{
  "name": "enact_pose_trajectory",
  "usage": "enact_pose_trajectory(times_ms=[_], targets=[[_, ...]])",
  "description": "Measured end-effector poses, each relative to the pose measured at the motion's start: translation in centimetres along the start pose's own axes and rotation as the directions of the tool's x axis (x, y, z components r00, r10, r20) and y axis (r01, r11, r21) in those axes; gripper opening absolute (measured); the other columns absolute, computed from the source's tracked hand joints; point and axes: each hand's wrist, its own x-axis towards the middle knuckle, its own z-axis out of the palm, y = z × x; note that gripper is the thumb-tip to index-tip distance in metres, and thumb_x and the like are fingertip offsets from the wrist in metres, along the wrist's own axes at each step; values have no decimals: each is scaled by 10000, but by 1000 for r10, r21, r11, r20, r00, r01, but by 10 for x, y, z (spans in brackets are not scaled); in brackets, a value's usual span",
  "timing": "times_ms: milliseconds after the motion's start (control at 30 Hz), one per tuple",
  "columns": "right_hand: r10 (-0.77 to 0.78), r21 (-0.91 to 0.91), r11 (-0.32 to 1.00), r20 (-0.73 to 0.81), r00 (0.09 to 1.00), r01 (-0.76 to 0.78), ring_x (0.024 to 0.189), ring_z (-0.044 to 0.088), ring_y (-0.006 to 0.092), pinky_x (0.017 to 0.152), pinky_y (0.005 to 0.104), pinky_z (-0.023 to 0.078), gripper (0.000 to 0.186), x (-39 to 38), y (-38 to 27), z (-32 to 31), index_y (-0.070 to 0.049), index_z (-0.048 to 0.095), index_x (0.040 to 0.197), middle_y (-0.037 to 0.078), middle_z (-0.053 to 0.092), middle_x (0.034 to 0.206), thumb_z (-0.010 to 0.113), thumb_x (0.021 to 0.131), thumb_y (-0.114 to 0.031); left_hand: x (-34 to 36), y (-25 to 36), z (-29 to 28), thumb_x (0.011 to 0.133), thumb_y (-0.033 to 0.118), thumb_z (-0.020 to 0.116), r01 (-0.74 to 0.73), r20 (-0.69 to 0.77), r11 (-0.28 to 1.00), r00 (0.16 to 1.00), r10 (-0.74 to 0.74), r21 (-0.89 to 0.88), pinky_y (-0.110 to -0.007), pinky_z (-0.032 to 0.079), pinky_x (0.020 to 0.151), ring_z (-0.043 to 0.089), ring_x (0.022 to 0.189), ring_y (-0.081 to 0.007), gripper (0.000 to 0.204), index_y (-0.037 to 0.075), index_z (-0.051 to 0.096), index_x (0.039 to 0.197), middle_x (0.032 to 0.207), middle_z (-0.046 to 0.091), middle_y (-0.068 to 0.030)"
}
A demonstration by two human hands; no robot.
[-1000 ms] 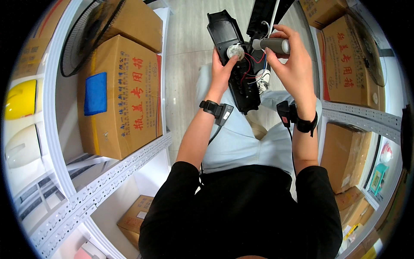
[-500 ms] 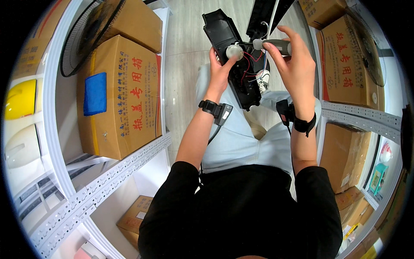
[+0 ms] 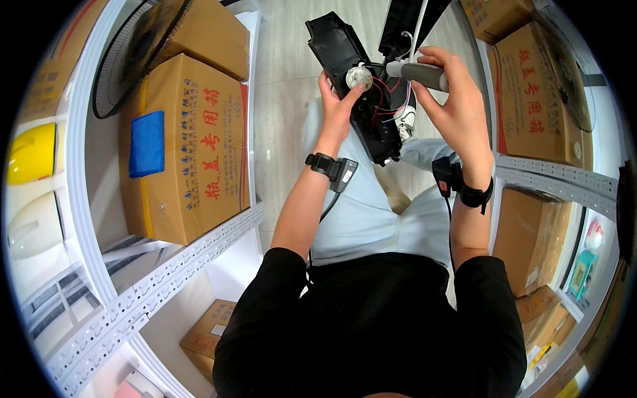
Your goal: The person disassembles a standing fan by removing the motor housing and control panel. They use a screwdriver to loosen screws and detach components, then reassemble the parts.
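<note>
My left hand (image 3: 336, 111) grips the left edge of a long black plastic housing (image 3: 337, 42), held tilted above my legs. Its thumb rests at a round, whitish, motor-like part (image 3: 359, 78) fixed on the housing. Red and pale thin wires (image 3: 380, 101) run out beside that part. In my right hand (image 3: 458, 109) is a screwdriver (image 3: 426, 75) with a grey handle, pinched between thumb and fingers. Its shaft points left toward the round part; whether the tip touches anything I cannot tell. Beyond the screwdriver stands another black piece (image 3: 393, 40), with a white cord or rod (image 3: 418, 32) alongside.
On the left, metal shelving (image 3: 192, 259) carries a large cardboard box (image 3: 179, 152), a blue cloth (image 3: 146, 144), a fan guard (image 3: 126, 66) and a yellow helmet (image 3: 32, 154). Right-hand shelving (image 3: 557, 174) holds more boxes (image 3: 531, 239). A shoe (image 3: 405, 122) shows below the housing.
My right hand has shifted slightly right and down, and more of the screwdriver's handle shows. The housing has moved a little left and up in my left hand.
</note>
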Motion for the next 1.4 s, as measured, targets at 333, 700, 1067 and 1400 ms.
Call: enact_pose_trajectory(times_ms=[333, 700, 1067, 1400], targets=[[128, 152, 980, 15, 992, -128, 770, 703, 311, 647, 398, 551, 491, -2, -4, -1, -66, 569, 1238, 152, 685, 934, 791, 862, -291, -2, 2, 3, 878, 51, 767, -12, 8, 1000, 1000, 12, -1, -364, 442, 1074, 523, 1260, -204, 826, 88, 222, 1497, 1393, 489, -122], [140, 32, 990, -20, 990, -140, 753, 701, 325, 653, 392, 552, 508, -1, 4, 1, -59, 560, 1258, 166, 682, 985, 779, 873, -308, -1, 2, 2, 881, 50, 764, -23, 16, 999, 1000, 22, 32, -359, 436, 1078, 516, 1264, -202, 821, 79, 225, 1499, 1393, 487, -114], [105, 91, 991, -70, 992, -98, 798, 702, 322, 649, 385, 564, 424, -2, 3, 4, -64, 587, 1228, 162, 673, 993, 760, 891, -255, 0, 1, 2, 882, 58, 763, -37, 18, 999, 999, 37, 17, -359, 432, 1081, 516, 1263, -201, 831, 74, 216, 1508, 1398, 484, -117], [66, -30, 997, -37, 997, -68, 831, 704, 317, 671, 384, 566, 384, -1, 1, 2, -90, 602, 1231, 147, 681, 995, 749, 890, -187, -1, 1, 2, 884, 38, 754, -27, 9, 999, 1000, 27, 16, -360, 429, 1086, 511, 1276, -200, 829, 81, 212, 1510, 1398, 486, -116]])
